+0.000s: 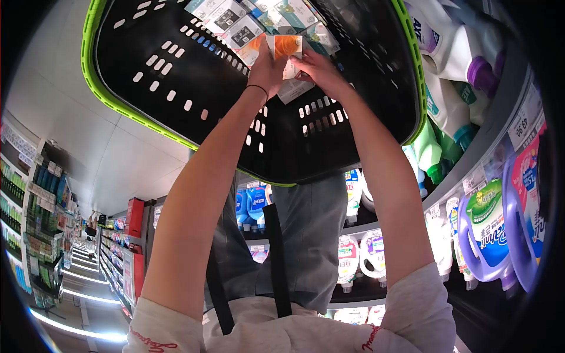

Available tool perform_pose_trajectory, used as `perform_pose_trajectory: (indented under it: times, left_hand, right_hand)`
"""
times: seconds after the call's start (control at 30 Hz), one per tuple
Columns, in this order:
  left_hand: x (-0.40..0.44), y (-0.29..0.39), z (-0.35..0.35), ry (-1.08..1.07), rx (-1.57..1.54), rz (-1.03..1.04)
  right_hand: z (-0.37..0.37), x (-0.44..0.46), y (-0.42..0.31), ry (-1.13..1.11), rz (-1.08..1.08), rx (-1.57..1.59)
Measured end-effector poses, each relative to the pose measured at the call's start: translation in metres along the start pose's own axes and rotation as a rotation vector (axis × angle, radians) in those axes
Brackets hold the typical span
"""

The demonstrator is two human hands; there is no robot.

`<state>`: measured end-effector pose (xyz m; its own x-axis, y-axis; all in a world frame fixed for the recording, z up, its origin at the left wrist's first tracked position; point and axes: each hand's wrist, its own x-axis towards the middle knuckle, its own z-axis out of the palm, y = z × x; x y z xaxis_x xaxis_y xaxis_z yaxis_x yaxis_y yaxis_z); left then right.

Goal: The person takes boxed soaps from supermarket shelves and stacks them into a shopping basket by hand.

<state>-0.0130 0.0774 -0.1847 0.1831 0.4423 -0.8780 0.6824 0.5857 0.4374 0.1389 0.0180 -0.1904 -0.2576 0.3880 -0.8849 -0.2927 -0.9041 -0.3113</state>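
Inside a deep black shopping basket with a bright green rim [416, 76], both my hands are around a small white box [288, 45] with an orange picture on it. My left hand [266, 75] grips the box's left side; a thin dark band circles that wrist. My right hand [322, 72] has its fingers on the right side of the same box. Just beyond lie several white boxes with printed codes [234, 26] and several green-and-white boxes [294, 16]. A pale flat box [294, 91] is partly hidden beneath my hands.
Shelves of detergent bottles stand on the right, with a purple-handled bottle [487, 226] and white bottles with purple caps [465, 56] close by. Price tags [522, 126] line the shelf edge. To the left are a pale floor [126, 153] and stocked shelves [44, 206].
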Motion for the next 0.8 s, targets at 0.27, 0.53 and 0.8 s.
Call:
perform_pose_trajectory:
  times: [0.27, 0.53, 0.8]
  left_hand:
    - [-0.021, 0.027, -0.062, 0.042, 0.496, 0.214]
    - [-0.205, 0.063, -0.151, -0.044, 0.431, 0.576]
    - [-0.258, -0.024, -0.17, -0.093, 0.418, 0.432]
  right_hand:
    - [0.006, 0.062, 0.011, 0.335, -0.286, 0.046]
    - [0.016, 0.162, -0.07, 0.65, -0.673, -0.453]
    - [0.052, 0.202, -0.104, 0.898, -0.74, -0.628]
